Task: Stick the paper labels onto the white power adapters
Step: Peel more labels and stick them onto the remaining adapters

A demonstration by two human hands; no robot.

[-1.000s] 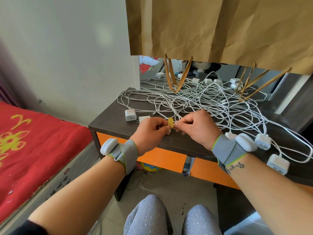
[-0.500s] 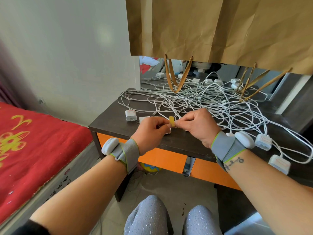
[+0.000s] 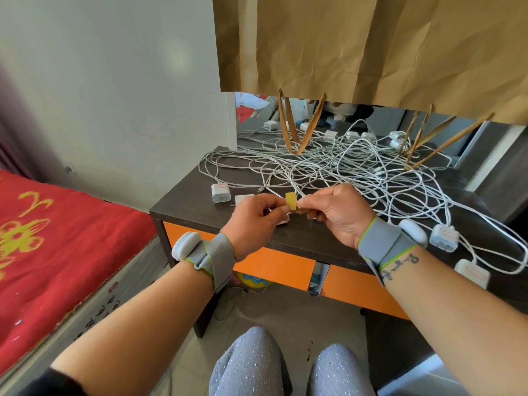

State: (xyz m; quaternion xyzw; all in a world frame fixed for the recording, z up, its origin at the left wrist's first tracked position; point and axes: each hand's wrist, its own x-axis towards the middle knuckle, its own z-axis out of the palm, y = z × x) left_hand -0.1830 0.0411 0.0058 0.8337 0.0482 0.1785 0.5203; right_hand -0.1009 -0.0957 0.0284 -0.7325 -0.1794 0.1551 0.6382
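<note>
On the table (image 3: 300, 244) we see a cable tangle (image 3: 357, 167) at the far middle, one adapter (image 3: 220, 192) at far left, two adapters (image 3: 444, 238) near right; the bed (image 3: 57, 238) lies left.

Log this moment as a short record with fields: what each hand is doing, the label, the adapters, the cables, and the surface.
left hand: pinches the label from the left, over the table's front edge
right hand: pinches the same label from the right
yellow label: small strip held between both hands' fingertips, not yet on an adapter
left adapter: white, lying on the table, left of the hands
right adapters: two white ones near the right wrist, cables attached
cables: white tangle across the table
table: dark top, orange drawer fronts
</note>
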